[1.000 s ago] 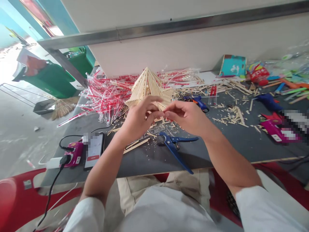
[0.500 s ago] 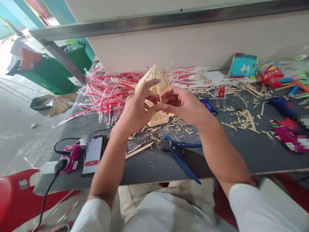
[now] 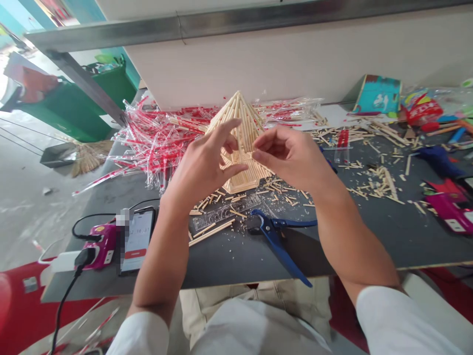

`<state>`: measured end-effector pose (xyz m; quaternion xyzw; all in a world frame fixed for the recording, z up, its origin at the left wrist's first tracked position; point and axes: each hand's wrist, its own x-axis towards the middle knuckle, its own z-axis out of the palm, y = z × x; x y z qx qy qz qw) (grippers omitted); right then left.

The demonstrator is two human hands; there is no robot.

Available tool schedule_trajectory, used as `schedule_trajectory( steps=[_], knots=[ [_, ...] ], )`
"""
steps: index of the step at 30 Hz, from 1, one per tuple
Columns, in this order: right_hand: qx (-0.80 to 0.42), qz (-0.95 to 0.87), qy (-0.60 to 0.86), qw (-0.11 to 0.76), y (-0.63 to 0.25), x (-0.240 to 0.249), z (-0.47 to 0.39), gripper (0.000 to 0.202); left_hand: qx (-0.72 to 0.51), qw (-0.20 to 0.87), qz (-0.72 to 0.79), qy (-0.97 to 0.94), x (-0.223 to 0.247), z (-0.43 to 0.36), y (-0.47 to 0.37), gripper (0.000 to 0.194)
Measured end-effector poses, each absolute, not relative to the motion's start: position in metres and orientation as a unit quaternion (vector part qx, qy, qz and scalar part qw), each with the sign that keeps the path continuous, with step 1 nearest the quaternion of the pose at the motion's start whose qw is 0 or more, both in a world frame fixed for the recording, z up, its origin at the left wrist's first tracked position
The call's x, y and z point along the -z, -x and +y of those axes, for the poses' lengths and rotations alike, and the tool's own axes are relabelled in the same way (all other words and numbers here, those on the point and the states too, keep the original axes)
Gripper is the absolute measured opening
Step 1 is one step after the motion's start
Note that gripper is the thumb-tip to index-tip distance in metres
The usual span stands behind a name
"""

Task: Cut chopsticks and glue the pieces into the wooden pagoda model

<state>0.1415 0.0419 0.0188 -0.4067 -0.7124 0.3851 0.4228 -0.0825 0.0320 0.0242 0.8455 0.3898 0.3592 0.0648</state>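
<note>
A pointed house-like model of pale wooden sticks [image 3: 238,109] stands upright on the table beyond my hands, which partly cover its middle. My left hand [image 3: 201,167] is at the model's left front, with thumb and fingers spread apart and nothing visible between them. At the right front, my right hand [image 3: 301,160] has its thumb and fingertips drawn together; whatever they hold is too small or hidden. A clear plastic ruler [image 3: 210,218] and loose sticks [image 3: 212,232] lie below, beside a blue-handled cutter [image 3: 283,251].
Red-and-clear plastic wrappers [image 3: 155,143] are heaped at the left back. Stick offcuts [image 3: 380,182] litter the right side. A phone [image 3: 138,239] and a purple power strip [image 3: 101,246] with cables sit front left. A blue glue gun [image 3: 439,160] lies far right. A metal rail [image 3: 229,27] crosses the back.
My hands have parted: the left thumb and fingers have spread, and the right hand has drawn slightly right. The upright stick seen between them earlier is no longer distinct. The view has shifted slightly.
</note>
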Motion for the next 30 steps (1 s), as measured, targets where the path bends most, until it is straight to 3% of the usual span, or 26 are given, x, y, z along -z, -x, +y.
schedule_trajectory(
  steps=[3, 6, 8, 12, 16, 30],
  knots=[
    [-0.198, -0.74, 0.499, 0.404, -0.16, -0.018, 0.05, 0.033, -0.381, 0.026, 0.413, -0.827, -0.026, 0.04, 0.1, 0.075],
    [-0.095, -0.743, 0.585, 0.311, -0.189, -0.003, 0.068, 0.045, -0.393, 0.023, 0.436, -0.809, -0.02, 0.051, 0.119, 0.078],
    [-0.155, -0.736, 0.612, 0.245, -0.203, 0.01, 0.08, 0.052, -0.39, 0.026, 0.437, -0.81, -0.012, 0.06, 0.13, 0.078],
    [-0.412, -0.725, 0.53, 0.154, -0.204, 0.022, 0.087, 0.045, -0.367, 0.076, 0.449, -0.811, 0.002, 0.073, 0.141, 0.076],
    [-0.479, -0.697, 0.522, 0.115, -0.188, 0.009, 0.08, 0.041, -0.356, 0.159, 0.463, -0.796, 0.002, 0.07, 0.138, 0.071],
    [-0.393, -0.685, 0.542, 0.287, -0.2, 0.041, 0.116, 0.019, -0.321, 0.221, 0.491, -0.779, -0.035, 0.034, 0.137, 0.061]
  ],
)
